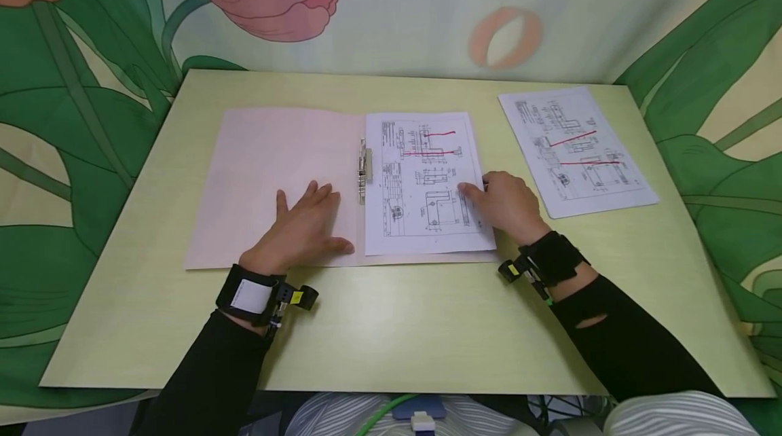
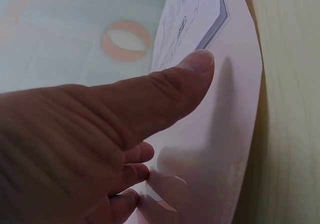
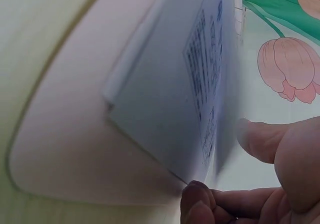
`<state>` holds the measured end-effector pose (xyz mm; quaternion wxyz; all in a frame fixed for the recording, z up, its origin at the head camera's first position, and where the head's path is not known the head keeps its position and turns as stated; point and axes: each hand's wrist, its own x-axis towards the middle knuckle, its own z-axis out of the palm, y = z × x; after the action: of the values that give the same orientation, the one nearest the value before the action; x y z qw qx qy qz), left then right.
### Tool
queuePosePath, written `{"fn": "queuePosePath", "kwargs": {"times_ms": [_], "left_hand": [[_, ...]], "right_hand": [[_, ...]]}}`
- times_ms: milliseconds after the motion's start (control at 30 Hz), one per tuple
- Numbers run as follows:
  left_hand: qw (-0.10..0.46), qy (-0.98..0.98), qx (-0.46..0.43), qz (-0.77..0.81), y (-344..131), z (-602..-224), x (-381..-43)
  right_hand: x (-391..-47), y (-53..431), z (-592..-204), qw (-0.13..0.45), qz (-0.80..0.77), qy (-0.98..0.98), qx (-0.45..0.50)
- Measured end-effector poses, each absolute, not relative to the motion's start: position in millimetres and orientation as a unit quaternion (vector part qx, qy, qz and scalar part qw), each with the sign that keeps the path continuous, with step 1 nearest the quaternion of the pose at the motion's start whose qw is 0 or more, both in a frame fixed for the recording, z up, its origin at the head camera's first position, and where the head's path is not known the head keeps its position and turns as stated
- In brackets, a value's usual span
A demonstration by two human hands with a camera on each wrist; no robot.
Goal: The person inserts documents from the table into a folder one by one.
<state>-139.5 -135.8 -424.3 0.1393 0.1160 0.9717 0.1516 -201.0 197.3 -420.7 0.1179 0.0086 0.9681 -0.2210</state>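
A flower-printed backdrop (image 1: 397, 28) stands behind a pale table (image 1: 391, 327). On the table a pink folder (image 1: 275, 144) lies open, its spine running away from the person. On its right half are printed sheets (image 1: 403, 235) of line drawings, their long sides seeming to run parallel to that spine. More papers (image 1: 574, 185) lie apart, at the right.

The left hand (image 1: 299, 229) rests flat on the folder's bare left half, fingers spread, holding nothing, thumb just beside the sheets.

The right hand (image 1: 510, 204) is the nearer one: it touches the sheets' right edge, so they lie to its left. Its thumb is on the top face, and its curled fingers meet the edge in a loose pinch; blur hides how many pages it holds.

Across from that grip, a metal clip (image 1: 362, 171) sits at the sheets' left edge, along the spine.
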Motion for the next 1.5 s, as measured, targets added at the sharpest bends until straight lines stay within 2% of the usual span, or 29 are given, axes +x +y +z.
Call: {"fn": "queuePosePath", "kwargs": {"times_ms": [533,733,900,1033,1167,1433,1500], "left_hand": [[0.123,0.975,0.110,0.147,-135.1,-422.3,-141.1],[0.091,0.976,0.120,0.159,-132.5,-418.2,-138.7],[0.082,0.975,0.123,0.167,-135.5,-417.7,-134.2],[0.077,0.975,0.127,0.165,-137.8,-418.9,-133.3],[0.064,0.974,0.128,0.176,-136.5,-419.3,-135.6],[0.056,0.970,0.121,0.202,-130.1,-415.9,-139.3],[0.059,0.969,0.122,0.206,-127.9,-415.2,-139.9]], "right_hand": [[-197.4,215.4,-423.4,0.095,-0.242,0.965,0.009],[-208.0,273.5,-406.6,0.059,-0.237,0.970,0.011],[-228.2,340.3,-404.7,0.023,-0.208,0.975,0.073],[-237.0,377.6,-415.9,0.047,-0.183,0.976,0.108],[-237.0,399.6,-425.6,0.058,-0.157,0.981,0.097],[-230.2,406.6,-430.3,0.123,-0.133,0.978,0.104],[-229.4,407.0,-429.0,0.114,-0.135,0.978,0.111]]}}
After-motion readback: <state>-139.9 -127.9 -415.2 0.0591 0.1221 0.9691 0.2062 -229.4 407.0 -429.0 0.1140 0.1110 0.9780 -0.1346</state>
